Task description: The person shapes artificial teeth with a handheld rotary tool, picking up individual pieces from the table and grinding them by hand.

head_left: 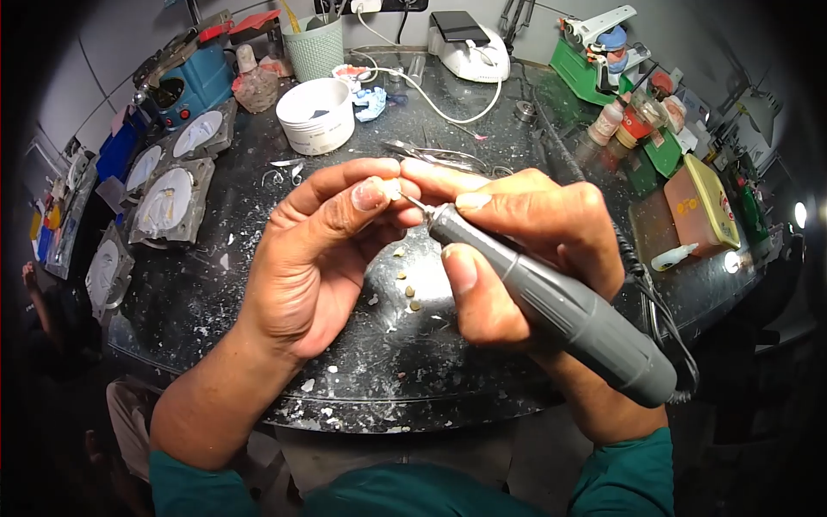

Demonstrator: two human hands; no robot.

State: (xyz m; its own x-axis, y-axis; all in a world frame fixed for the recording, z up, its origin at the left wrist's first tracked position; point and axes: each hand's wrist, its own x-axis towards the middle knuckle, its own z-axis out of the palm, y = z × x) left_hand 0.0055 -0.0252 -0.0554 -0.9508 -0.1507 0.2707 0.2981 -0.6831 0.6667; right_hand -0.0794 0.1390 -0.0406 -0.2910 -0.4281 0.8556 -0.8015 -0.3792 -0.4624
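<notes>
Small pale piece held at the tip of a hand drill

A small pale piece (pixel 394 188) is held above the table, pinched between the thumb and fingertips of the left hand (pixel 314 246). The thin metal bit (pixel 414 202) of a grey hand drill (pixel 556 306) is pointed at it; the tip is at the piece, though whether contact is made cannot be told. The drill is gripped by the right hand (pixel 560 211), with the thumb below the barrel and the fingers laid along its upper side. The fingertips of both hands are brought close together around the piece. A black cord (pixel 663 319) is seen beside the drill's rear end.

Beneath the hands, a few small yellowish bits (pixel 415 305) are scattered on the black table (pixel 482 379), whose surface is marked with white specks. Metal tools (pixel 444 158) are laid just beyond the fingertips. Farther back, a white tub (pixel 316 129) is placed in front of a pale green cup (pixel 313 52). Round white plaster moulds (pixel 166 202) are set out at the left. At the right, an orange box (pixel 696 207) is seen, with a small bottle (pixel 674 257) lying near it.
</notes>
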